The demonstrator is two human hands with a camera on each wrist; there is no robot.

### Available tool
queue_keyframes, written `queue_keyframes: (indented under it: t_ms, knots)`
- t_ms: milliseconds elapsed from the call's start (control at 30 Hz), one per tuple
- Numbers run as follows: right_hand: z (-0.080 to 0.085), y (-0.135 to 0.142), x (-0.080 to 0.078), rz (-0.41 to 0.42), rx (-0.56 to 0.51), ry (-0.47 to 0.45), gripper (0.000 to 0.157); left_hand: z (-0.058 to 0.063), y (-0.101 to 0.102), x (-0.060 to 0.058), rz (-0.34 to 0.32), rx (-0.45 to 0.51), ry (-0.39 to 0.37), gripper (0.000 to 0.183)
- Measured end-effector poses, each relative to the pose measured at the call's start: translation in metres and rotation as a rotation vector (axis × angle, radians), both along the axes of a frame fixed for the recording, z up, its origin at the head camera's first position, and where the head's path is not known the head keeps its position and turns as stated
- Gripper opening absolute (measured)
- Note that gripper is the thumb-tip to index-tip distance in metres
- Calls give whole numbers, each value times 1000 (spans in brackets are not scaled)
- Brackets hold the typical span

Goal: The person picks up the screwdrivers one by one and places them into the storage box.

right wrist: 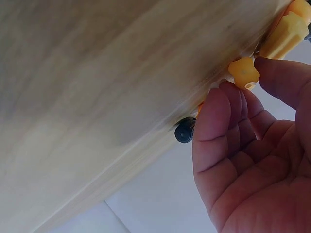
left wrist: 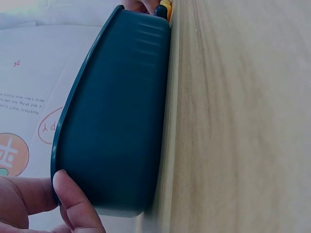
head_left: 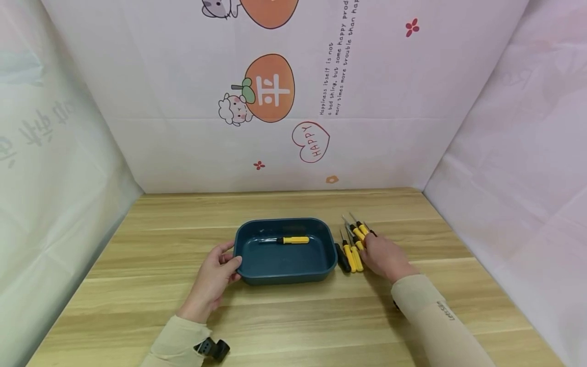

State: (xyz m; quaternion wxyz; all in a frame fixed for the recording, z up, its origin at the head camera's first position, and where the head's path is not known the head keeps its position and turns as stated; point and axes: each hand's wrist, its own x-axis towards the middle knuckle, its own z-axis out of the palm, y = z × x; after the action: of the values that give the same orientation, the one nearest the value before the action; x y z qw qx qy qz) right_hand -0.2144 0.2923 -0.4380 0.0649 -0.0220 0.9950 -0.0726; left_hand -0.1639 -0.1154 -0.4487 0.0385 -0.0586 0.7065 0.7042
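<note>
My left hand (head_left: 214,280) grips the left end of a dark teal tray (head_left: 284,279), thumb on the rim and fingers against the outside wall. In the left wrist view the tray's side (left wrist: 112,107) stands close to that hand. One yellow-and-black screwdriver (head_left: 295,240) lies inside the tray. To the right of the tray, my right hand (head_left: 385,259) pinches a yellow-handled screwdriver (right wrist: 244,73) between thumb and fingers; its shaft is hidden in the right wrist view. Several other screwdrivers (head_left: 353,259) lie around that hand, shafts pointing away from me.
A black-handled screwdriver (head_left: 342,259) lies right against the tray's right end. The wood-grain table (head_left: 183,214) runs back to a white printed sheet (head_left: 376,148), with white sheets at both sides. A black strap (head_left: 212,349) is on the left wrist.
</note>
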Motion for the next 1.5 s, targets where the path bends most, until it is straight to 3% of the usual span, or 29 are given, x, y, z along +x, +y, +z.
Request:
queue_keyframes:
  t_ms: [1500]
  knots:
    - [2,0,-1,12,34,-43,22,1,3,2,16,6,-1,50]
